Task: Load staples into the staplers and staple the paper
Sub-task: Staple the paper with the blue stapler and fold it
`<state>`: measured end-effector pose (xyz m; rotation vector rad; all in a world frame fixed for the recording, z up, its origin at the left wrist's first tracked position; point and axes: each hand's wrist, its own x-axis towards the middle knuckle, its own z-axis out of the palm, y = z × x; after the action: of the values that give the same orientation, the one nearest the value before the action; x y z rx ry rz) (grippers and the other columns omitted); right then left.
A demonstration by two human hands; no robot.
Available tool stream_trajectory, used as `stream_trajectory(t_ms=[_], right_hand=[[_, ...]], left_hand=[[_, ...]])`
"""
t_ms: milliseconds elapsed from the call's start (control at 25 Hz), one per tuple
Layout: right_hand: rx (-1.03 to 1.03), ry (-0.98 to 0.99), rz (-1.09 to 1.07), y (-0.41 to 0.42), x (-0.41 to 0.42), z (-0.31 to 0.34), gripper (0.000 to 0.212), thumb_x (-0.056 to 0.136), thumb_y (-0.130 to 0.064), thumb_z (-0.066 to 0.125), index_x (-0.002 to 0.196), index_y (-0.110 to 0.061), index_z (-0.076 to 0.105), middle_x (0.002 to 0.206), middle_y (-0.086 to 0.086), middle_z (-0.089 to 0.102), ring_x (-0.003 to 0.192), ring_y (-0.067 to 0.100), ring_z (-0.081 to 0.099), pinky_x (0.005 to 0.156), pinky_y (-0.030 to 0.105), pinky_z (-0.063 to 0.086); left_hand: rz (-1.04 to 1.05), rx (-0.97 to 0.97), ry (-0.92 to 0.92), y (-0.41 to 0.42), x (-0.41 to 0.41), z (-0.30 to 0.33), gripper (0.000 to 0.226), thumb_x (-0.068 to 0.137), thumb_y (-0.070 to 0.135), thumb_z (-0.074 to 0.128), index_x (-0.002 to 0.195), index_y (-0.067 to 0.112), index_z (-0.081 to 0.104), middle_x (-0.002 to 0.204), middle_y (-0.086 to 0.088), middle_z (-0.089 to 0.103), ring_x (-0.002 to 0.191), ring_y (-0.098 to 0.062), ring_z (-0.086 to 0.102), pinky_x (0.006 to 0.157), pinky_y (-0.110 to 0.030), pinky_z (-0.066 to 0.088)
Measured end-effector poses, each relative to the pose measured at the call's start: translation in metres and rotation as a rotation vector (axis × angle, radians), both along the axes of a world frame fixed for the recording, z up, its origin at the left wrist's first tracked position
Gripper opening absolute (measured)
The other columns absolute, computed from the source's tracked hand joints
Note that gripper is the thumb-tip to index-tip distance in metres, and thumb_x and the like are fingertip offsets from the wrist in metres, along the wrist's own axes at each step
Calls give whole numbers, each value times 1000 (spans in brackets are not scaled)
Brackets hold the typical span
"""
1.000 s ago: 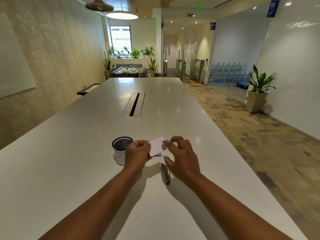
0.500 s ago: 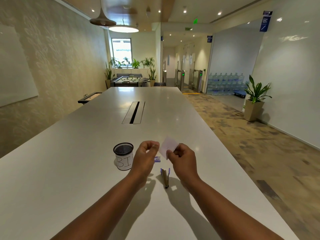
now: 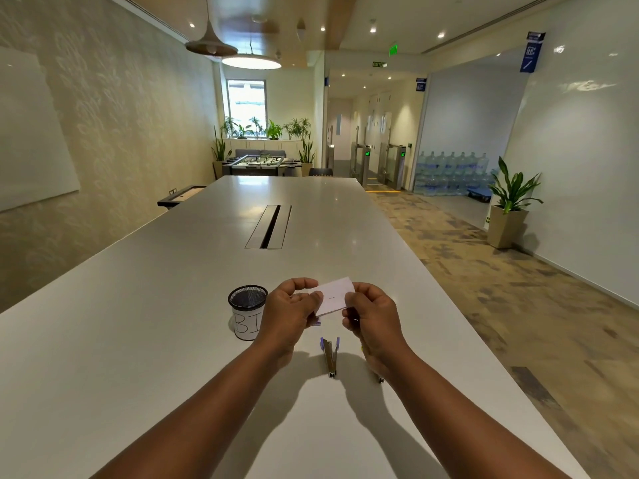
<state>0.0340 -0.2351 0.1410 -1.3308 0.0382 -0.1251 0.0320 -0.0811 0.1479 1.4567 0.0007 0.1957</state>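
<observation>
A long white table (image 3: 173, 340) was seen in an office hall with carpet, plants and stacked water bottles. One small stack of paper (image 3: 334, 296) was pinched above the table by both hands, the left hand (image 3: 289, 314) and right hand (image 3: 371, 319) each curled on an end. One stapler (image 3: 330, 356) lay below, a second mostly hidden, and one mesh cup (image 3: 247, 311) stood left.
</observation>
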Motion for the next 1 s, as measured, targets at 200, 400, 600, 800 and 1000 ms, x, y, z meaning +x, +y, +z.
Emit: stream_trajectory(t_ms=[200,400,600,800,1000], right_hand=[[-74,-110,-43,0,-1,5,19,87,-2,57,93,-17,66,66,-1,66,58,12,58,58,24,53],[5,-60,-46,1,1,8,25,90,2,54,88,-9,76,69,8,66,58,13,60,58,24,55],[67,-23,-26,-1,1,9,26,92,0,55,85,-9,78,69,9,70,59,15,62,59,27,57],[97,-18,-29,-1,0,9,25,92,-2,57,82,-10,79,68,9,70,58,15,62,59,27,57],[76,-23,-37,1,-1,10,23,93,-2,57,86,-9,78,68,9,70,59,15,62,60,28,57]], left_hand=[[-52,-26,46,2,2,10,25,95,5,64,86,25,77,80,1,78,67,-18,73,61,-28,60],[-153,-181,163,3,2,15,18,97,2,59,95,5,77,87,-17,78,71,-23,74,61,-28,61],[-138,-266,216,2,4,19,14,94,2,62,98,-1,75,86,-24,77,68,-25,75,62,-29,63],[-177,-309,265,3,5,20,17,88,4,70,101,-6,73,82,-23,75,64,-23,73,61,-28,63],[-182,-388,336,3,8,19,17,87,1,71,101,-8,71,83,-25,75,64,-23,74,57,-27,62]])
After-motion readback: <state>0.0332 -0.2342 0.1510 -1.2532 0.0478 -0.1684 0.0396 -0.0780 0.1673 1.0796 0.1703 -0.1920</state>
